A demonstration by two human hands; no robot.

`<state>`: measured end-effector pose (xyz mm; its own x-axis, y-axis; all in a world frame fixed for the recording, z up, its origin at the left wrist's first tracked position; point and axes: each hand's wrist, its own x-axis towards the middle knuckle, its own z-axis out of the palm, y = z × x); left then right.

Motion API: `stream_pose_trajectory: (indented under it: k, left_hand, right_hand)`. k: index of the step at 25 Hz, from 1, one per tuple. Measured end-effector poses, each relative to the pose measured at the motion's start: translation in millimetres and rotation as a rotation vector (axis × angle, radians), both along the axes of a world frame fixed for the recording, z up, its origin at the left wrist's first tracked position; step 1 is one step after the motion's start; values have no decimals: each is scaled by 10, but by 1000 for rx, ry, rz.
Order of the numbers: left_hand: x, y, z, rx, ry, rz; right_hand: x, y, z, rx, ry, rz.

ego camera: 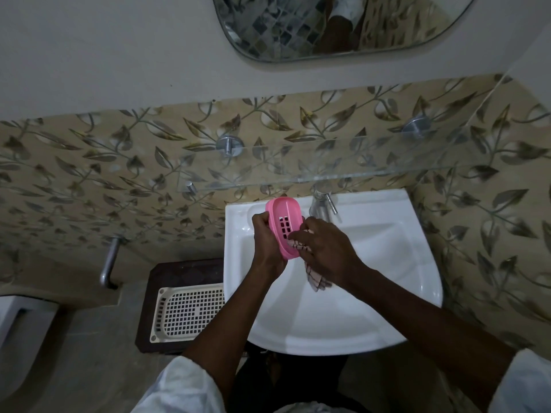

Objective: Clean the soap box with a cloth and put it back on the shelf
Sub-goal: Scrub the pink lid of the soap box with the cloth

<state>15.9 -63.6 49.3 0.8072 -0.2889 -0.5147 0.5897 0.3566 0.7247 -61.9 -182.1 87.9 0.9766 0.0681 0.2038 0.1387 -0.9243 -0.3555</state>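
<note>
The pink soap box (283,226) is held up over the far left part of the white sink (387,293), tilted on edge with its slotted inside facing right; its long axis runs from the far rim, near the shelf (328,171), down toward the near side. The left hand (267,239) wraps its fingers around the box's left edge. The right hand (325,248) has its fingers closed on a checked cloth (316,278), pressing it against the box's near end, the rest hanging into the basin. A steel tap (320,204) stands just right of the box. The glass shelf sits on 2 metal pegs against leaf-patterned tiles, below a mirror (328,25). A cream perforated tray (187,311) lies left of the sink.
</note>
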Motion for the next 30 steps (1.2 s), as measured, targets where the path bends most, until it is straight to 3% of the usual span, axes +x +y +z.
stream_pose_trajectory:
  k: [3,6,9,12,15,17,19,22,25,30]
  left_hand:
    - [-48,-5,-12,17,41,-16]
    - [-55,9,-18,15,44,-44]
    - [3,46,-19,-2,40,-51]
    - [-6,33,-46,7,-12,-94]
    - [-53,31,-58,39,4,-100]
    - [-45,78,-33,11,41,-85]
    - [27,169,-6,-61,55,-93]
    - [111,342,17,-156,50,-126]
    - [128,471,30,-302,93,-217]
    - [48,426,90,-382,120,-487]
  right_hand:
    - [76,-28,3,120,59,-102]
    - [156,-51,20,108,69,-138]
    - [228,-68,62,104,130,-58]
    - [276,-102,127,218,59,-159]
    - [231,-72,109,149,92,40]
    - [227,-143,111,176,149,56]
    - [215,-283,74,411,125,-138]
    - [166,-643,27,1057,256,-466]
    - [0,-880,-66,1402,443,-461]
    - [-143,-824,-105,1704,359,-322]
